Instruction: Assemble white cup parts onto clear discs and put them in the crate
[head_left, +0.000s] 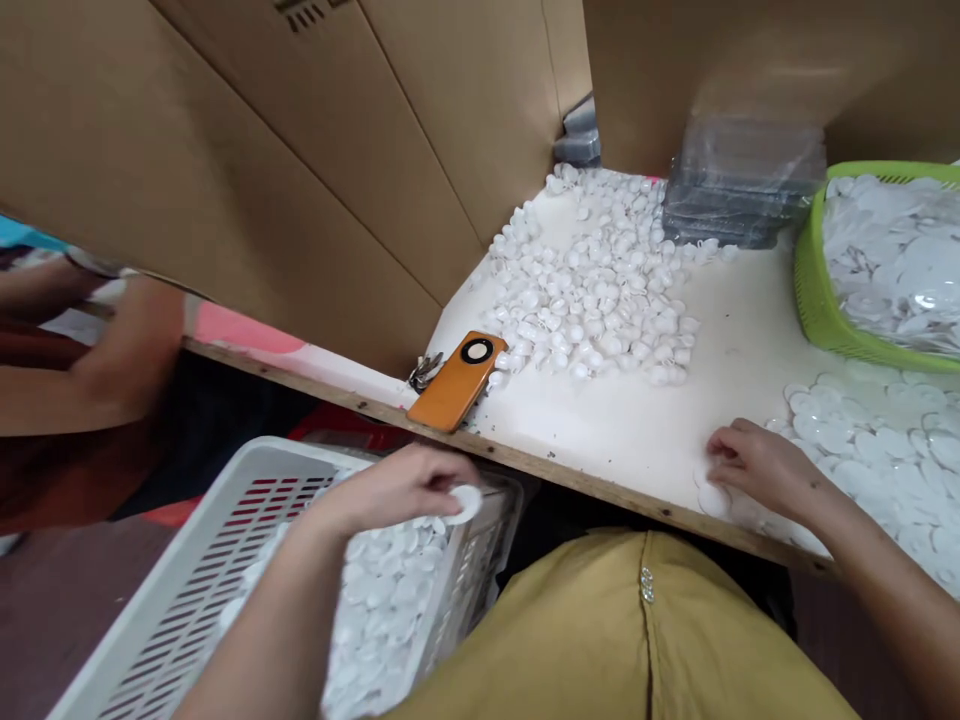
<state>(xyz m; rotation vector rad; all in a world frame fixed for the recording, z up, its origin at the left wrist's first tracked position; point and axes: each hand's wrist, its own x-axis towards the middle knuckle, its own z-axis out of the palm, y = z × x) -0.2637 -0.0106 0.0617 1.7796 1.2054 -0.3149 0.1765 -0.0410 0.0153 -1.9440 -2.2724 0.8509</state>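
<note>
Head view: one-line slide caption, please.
Left hand holds a white disc above a basket; right hand near discs on the table.

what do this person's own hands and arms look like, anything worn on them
The left hand and right hand are ungloved, with no sleeves, watch or bracelet showing. The mustard-yellow garment carries a small sparkly ornament.
</note>
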